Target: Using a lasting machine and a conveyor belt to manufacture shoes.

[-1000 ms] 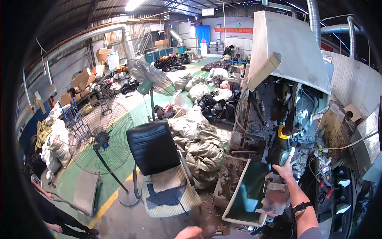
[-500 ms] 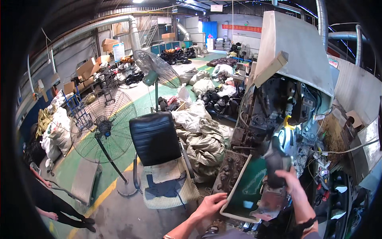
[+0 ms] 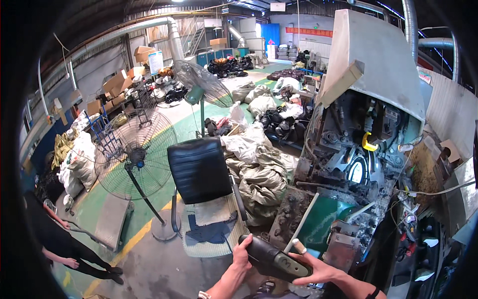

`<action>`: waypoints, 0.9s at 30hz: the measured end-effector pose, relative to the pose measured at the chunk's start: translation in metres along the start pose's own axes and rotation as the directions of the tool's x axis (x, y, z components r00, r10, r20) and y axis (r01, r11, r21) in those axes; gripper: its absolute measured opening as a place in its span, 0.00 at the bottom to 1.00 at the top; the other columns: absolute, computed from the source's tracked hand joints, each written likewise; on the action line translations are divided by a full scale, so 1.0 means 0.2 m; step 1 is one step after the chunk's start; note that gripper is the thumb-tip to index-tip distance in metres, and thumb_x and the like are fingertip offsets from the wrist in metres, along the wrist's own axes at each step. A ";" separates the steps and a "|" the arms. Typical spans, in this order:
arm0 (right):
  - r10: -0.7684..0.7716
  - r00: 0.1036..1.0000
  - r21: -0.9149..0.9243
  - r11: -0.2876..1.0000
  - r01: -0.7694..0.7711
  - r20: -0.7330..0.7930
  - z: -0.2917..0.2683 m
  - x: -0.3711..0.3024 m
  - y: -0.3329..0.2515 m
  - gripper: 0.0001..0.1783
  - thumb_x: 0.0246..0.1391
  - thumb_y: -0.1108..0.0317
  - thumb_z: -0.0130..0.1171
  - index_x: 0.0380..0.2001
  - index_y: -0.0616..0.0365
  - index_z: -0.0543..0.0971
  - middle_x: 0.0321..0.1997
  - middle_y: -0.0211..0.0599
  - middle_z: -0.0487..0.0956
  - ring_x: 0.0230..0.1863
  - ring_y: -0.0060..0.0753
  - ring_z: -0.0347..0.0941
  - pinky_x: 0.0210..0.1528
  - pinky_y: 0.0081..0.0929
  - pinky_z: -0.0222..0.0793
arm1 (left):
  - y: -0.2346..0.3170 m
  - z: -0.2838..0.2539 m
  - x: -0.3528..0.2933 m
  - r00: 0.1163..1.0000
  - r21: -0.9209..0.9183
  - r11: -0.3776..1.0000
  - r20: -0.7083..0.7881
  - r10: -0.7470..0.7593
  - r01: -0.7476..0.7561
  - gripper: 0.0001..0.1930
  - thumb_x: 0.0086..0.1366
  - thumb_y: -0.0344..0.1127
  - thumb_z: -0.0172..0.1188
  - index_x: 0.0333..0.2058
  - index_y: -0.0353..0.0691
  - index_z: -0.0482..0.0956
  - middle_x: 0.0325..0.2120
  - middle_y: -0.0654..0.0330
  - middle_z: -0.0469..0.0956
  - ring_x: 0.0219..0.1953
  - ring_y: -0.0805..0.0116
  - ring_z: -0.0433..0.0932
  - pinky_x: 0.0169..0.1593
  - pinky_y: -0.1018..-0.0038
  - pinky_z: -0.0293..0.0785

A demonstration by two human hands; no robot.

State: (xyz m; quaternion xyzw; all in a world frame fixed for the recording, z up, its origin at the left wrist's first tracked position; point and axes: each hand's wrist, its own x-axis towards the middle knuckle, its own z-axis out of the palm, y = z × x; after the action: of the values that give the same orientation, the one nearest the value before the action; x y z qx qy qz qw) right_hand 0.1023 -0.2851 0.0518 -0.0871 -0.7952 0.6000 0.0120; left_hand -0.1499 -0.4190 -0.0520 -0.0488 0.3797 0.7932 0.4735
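Both hands hold a black shoe upper on a last [image 3: 271, 256] low in front of me, just left of the machine [image 3: 328, 167]. My left hand [image 3: 241, 256] grips its left end, fingers curled over the edge. At the other end my right hand [image 3: 314, 269] is closed round the last's dull top, which has a hand-drawn mark and a small hole. A pale wrap [image 3: 298, 245] covers one right finger. Beyond the hands lies the machine's green tray [image 3: 321, 222]; a yellow part [image 3: 369, 142] and a bright lamp [image 3: 355, 172] show inside the machine.
A black-backed chair [image 3: 199, 172] stands left of my hands, with two wire-caged fans [image 3: 137, 157] further left. Sacks [image 3: 259, 174] lie behind the chair. At the far left a person [image 3: 64, 239] stands beside a flat cart [image 3: 107, 224]. Shoe parts [image 3: 425, 249] line a rack at right.
The black shoe upper on its last has come away from the machine, down and left. My left hand has left the tray's edge and now grips it too. The view has shifted slightly.
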 end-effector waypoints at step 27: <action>-0.417 0.909 -0.080 0.906 0.415 -0.008 0.20 0.42 -0.20 0.53 0.52 0.62 0.71 0.74 0.48 0.50 0.76 0.46 0.52 0.70 0.51 0.60 0.63 0.37 0.69 | -0.29 -0.70 0.04 0.930 -0.206 0.939 -0.189 -0.314 0.276 0.23 0.71 0.47 0.44 0.55 0.37 0.75 0.54 0.48 0.78 0.53 0.46 0.78 0.58 0.45 0.73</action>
State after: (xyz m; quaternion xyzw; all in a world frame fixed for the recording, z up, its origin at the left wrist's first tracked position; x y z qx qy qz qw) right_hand 0.0106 -0.3204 0.0719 0.0765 -0.8177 0.5515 0.1462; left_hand -0.1473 -0.4881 -0.1866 -0.2341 0.3464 0.7328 0.5368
